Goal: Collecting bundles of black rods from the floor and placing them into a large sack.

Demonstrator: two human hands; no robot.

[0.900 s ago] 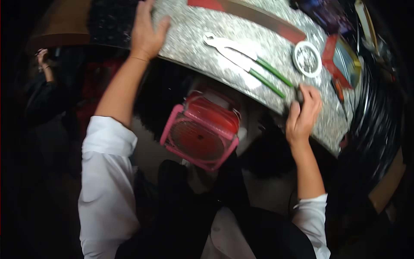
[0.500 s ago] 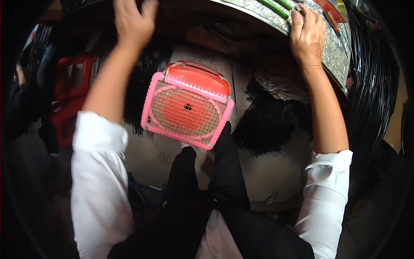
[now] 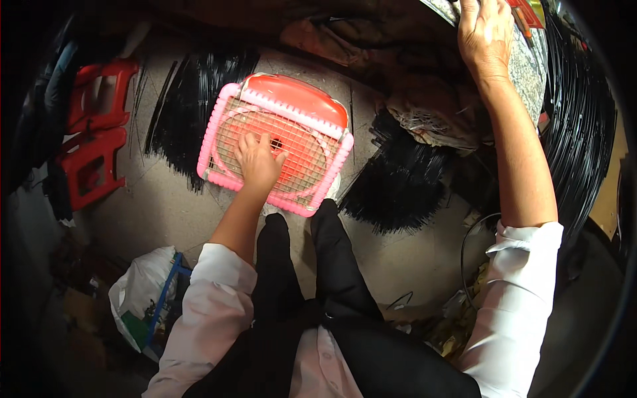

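Fingers spread, my left hand (image 3: 259, 162) is over a pink and red plastic seat (image 3: 211, 149) covered with a wire grid. Whether the fingertips press on the wire or hover just above it, I cannot tell. At the seat's far side rises a rounded red part (image 3: 298, 95) like a low backrest. My right hand (image 3: 488, 40) rests at the edge of a speckled grey worktop (image 3: 531, 83), its fingers apart and partly cut off by the top of the picture. I see nothing held in it. A red item (image 3: 529, 12) lies just beyond it.
Bundles of thin black strands lie on the floor left (image 3: 192, 99) and right (image 3: 405, 176) of the seat. More black strands (image 3: 584, 119) hang at the right. Two red stools (image 3: 99, 139) stand at the left, with a white bag (image 3: 142, 285) nearer. My legs (image 3: 275, 259) reach the seat.
My left hand has come down from the far upper left onto the seat's grid. My right hand stays by the worktop. The view has shifted, so the green handles no longer show.
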